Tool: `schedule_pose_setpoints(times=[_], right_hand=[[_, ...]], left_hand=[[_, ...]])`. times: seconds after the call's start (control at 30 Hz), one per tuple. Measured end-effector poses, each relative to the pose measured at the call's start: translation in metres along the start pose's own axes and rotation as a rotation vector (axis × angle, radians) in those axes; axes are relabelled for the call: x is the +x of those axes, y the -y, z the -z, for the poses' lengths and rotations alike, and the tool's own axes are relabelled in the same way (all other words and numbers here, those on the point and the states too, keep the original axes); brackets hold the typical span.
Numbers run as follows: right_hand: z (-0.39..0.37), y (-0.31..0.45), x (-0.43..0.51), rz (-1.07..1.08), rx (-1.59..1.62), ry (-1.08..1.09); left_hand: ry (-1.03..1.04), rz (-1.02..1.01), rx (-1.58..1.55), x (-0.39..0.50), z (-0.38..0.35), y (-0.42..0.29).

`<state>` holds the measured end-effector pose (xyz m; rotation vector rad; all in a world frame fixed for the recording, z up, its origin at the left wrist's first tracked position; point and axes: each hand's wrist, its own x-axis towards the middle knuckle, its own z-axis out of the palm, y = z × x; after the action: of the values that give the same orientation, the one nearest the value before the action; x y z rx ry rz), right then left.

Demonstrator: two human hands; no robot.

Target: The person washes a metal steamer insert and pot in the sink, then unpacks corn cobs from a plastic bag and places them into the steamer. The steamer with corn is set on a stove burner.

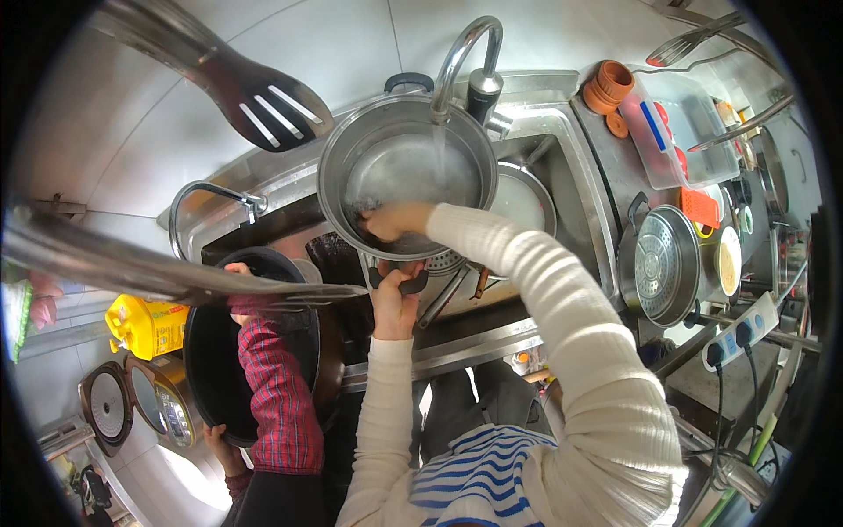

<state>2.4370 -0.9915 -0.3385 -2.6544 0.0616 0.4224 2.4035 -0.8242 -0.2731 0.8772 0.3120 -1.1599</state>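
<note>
My left hand [395, 309] grips the black side handle [409, 282] of a large stainless steel pot [411, 151], which is tilted over the sink [579, 217]. Water runs from the curved chrome faucet [471, 46] into this pot. My right hand [395, 222] reaches inside, at the pot's near left wall; its fingertips are partly hidden, and whether it holds something cannot be made out. Under and beside the pot lie a pan [527, 197] with whitish contents, a perforated steel piece [446, 262] and a dark-handled utensil [444, 298].
At left, another person's hands [214, 438] are at a large black pot [217, 369]. A slotted spatula [276, 109] hangs close overhead. On the right counter stand a clear plastic bin [711, 138], a steamer pot [665, 263] and bowls. A yellow jug [155, 326] and a rice cooker [164, 402] are far left.
</note>
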Motion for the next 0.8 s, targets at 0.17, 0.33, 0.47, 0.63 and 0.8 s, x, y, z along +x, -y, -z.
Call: schedule_pose_setpoints(times=[0.17,0.33,0.47,0.63,0.8], right_hand=[[0.008,-0.030,0.038,-0.530,-0.474,-0.141],[0.014,-0.058,-0.005,-0.719,-0.637,0.027],[0.020,-0.033,-0.048,-0.850,-0.356,0.285],[0.026,-0.018,-0.028,-0.400,0.259,0.587],[0.034,-0.011,0.048,-0.349,1.793,-0.372]], left_hand=[[0.008,-0.054,-0.090,0.001,0.000,0.002],[-0.053,-0.055,-0.195,0.002,0.000,-0.001],[-0.004,-0.037,-0.208,0.002,-0.005,0.002],[0.006,-0.035,-0.211,0.001,-0.007,0.004],[-0.034,-0.038,-0.153,0.003,0.001,0.001]])
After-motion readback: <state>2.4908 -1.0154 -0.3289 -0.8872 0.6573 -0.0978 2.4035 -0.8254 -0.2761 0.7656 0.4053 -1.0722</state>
